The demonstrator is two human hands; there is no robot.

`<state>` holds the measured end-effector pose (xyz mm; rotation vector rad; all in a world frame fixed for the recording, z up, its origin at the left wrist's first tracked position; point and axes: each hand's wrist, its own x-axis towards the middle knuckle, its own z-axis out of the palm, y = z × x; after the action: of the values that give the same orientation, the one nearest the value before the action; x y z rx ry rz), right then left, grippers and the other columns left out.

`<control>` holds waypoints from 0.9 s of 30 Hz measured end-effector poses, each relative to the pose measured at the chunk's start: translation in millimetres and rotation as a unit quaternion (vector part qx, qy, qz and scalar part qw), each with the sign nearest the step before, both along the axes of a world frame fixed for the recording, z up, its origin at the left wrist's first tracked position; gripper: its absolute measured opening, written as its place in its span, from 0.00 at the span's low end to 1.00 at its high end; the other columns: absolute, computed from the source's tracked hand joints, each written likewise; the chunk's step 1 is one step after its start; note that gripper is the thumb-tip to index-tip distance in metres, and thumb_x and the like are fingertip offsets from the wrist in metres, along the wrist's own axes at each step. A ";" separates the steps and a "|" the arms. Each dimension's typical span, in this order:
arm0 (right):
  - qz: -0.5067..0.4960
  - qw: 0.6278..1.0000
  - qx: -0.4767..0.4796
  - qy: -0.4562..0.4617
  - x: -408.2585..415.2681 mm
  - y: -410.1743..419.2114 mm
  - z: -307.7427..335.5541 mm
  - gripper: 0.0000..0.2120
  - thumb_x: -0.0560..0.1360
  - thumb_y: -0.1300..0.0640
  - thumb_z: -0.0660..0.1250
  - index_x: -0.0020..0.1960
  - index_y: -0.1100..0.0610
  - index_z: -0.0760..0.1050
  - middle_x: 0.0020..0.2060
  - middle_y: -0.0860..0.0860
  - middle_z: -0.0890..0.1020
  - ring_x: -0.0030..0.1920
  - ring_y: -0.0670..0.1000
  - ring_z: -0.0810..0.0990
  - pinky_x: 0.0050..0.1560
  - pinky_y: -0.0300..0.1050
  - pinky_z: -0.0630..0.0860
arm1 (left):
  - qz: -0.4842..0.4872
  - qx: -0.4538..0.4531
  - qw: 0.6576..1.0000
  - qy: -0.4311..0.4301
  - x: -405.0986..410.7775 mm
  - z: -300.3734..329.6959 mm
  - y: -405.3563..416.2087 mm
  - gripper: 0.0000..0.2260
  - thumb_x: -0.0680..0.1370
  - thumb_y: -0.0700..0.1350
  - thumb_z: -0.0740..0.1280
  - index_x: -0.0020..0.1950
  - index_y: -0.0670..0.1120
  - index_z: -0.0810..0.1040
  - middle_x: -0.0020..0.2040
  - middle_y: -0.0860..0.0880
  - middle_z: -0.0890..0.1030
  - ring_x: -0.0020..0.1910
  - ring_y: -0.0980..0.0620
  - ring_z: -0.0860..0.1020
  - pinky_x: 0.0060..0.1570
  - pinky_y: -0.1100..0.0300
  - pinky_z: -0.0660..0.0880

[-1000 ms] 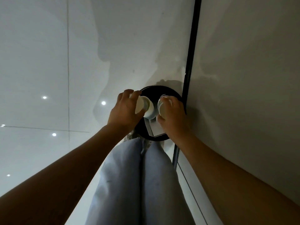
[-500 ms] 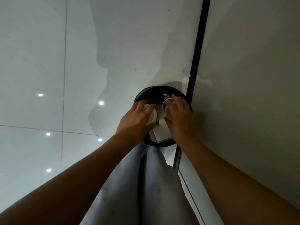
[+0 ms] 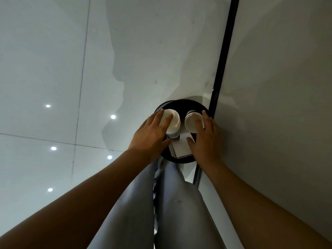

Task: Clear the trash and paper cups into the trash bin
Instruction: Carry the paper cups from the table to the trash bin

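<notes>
A round black trash bin (image 3: pixel 181 102) stands on the floor against the wall, straight below me. My left hand (image 3: pixel 152 135) hovers over its left half, fingers stretched out straight across a white paper cup (image 3: pixel 174 123) lying on its side. Over the right half, my right hand (image 3: pixel 204 139) has its fingers spread on a stack of white paper cups (image 3: pixel 190 124). Neither hand curls round its cup. A white sheet of paper (image 3: pixel 183 149) lies inside the bin beneath the cups.
The glossy white tiled floor (image 3: pixel 71 87) reflects ceiling lights on the left. A grey wall (image 3: pixel 278 105) with a black vertical strip (image 3: pixel 224 60) rises right beside the bin. My legs in pale trousers (image 3: pixel 161 203) stand just before the bin.
Both hands gripped their cups above the bin a second ago. Their fingers have since straightened and spread, and the cups now lie lower in the bin's mouth.
</notes>
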<state>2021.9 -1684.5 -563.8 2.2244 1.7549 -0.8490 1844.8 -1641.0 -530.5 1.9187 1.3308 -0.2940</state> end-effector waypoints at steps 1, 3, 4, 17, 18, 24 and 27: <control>-0.001 1.000 -0.003 -0.003 -0.1 -0.9 11.4 0.35 0.75 0.53 0.70 0.77 0.51 0.57 0.78 0.52 0.54 0.76 0.58 0.55 0.71 0.53 0.62 | 0.003 -0.002 1.000 0.003 -3.1 10.0 -0.6 0.34 0.78 0.55 0.64 0.77 0.50 0.50 0.78 0.47 0.52 0.76 0.46 0.54 0.71 0.53 0.61; -0.008 1.000 -0.013 0.003 -1.3 -2.6 39.4 0.33 0.76 0.54 0.69 0.77 0.51 0.58 0.77 0.54 0.56 0.75 0.58 0.58 0.70 0.50 0.64 | 0.001 -0.002 1.000 0.019 -10.3 35.4 -3.1 0.33 0.78 0.55 0.63 0.77 0.50 0.50 0.78 0.47 0.53 0.76 0.46 0.55 0.71 0.54 0.61; -0.011 1.000 -0.020 0.008 -2.6 -2.8 56.2 0.32 0.76 0.54 0.68 0.76 0.51 0.58 0.77 0.54 0.58 0.74 0.57 0.59 0.70 0.50 0.64 | 0.001 -0.001 1.000 0.026 -14.0 51.1 -4.3 0.32 0.79 0.55 0.62 0.78 0.49 0.51 0.78 0.46 0.54 0.76 0.46 0.55 0.71 0.54 0.60; 0.192 0.972 -0.085 0.103 -88.3 -2.5 337.8 0.27 0.76 0.52 0.66 0.73 0.49 0.63 0.69 0.51 0.69 0.69 0.55 0.66 0.65 0.53 0.70 | 0.099 0.016 0.988 0.116 -90.4 315.4 -58.7 0.21 0.81 0.50 0.58 0.73 0.47 0.62 0.70 0.45 0.68 0.69 0.46 0.66 0.71 0.55 0.58; 0.235 0.963 -0.086 0.101 -101.5 -3.5 355.2 0.27 0.77 0.52 0.66 0.73 0.49 0.63 0.69 0.51 0.68 0.69 0.55 0.66 0.65 0.53 0.70 | 0.113 0.024 0.986 0.123 -97.6 332.4 -65.3 0.20 0.81 0.50 0.58 0.72 0.47 0.63 0.69 0.46 0.68 0.69 0.46 0.66 0.71 0.55 0.58; 0.360 0.925 -0.059 0.104 -192.1 -17.3 426.8 0.26 0.77 0.52 0.64 0.73 0.49 0.62 0.68 0.52 0.70 0.65 0.56 0.69 0.60 0.50 0.73 | 0.240 0.048 0.959 0.140 -153.0 404.2 -117.9 0.20 0.81 0.50 0.58 0.71 0.46 0.65 0.68 0.47 0.70 0.67 0.48 0.68 0.69 0.57 0.62; 0.398 0.910 -0.056 0.103 -248.1 -29.9 447.0 0.25 0.77 0.52 0.65 0.72 0.49 0.62 0.66 0.52 0.71 0.64 0.56 0.70 0.58 0.50 0.72 | 0.304 0.043 0.941 0.144 -192.0 424.2 -154.5 0.20 0.81 0.51 0.58 0.71 0.46 0.65 0.68 0.47 0.71 0.66 0.48 0.69 0.68 0.57 0.64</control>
<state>1773.9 -1714.5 -116.7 1.1656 2.3436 -0.9434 1652.8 -1795.5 -106.4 1.4652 2.0832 -0.2081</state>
